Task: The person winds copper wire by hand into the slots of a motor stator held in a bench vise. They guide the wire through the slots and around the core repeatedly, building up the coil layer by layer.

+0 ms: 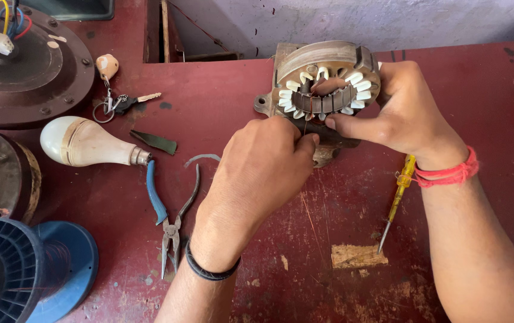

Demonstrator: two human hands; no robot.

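Head view, stator: a round metal motor stator with white plastic slot insulators and dark laminated teeth (323, 90) is standing on edge near the far side of the worn dark red wooden table (496, 107), propped on a metal housing piece
Head view, right hand: the right hand (397, 107) is gripping the stator's right rim, its thumb and forefinger pinching closed at the lower teeth; a red thread band is circling the wrist
Head view, left hand: the left hand (266, 167) is curling shut just below the stator, fingertips pinching at something against the lower slots, too small to tell; a black band is sitting on its wrist
Head view, wire: a thin copper wire (312, 218) is running down from the pinching fingers across the table
Head view, right of the arms: a yellow-handled screwdriver (396, 203) is lying beside the right forearm, tip pointing toward the viewer
Head view, left of the arms: blue-handled long-nose pliers (170, 218) are lying open-handled near the left wrist, a white bulb with a metal base (83, 142) beyond them, a bunch of keys (119, 103) farther back
Head view, left edge: a blue plastic wire spool (26, 272) is lying at the lower corner, a dark brown round fan motor cover (26, 66) at the upper corner
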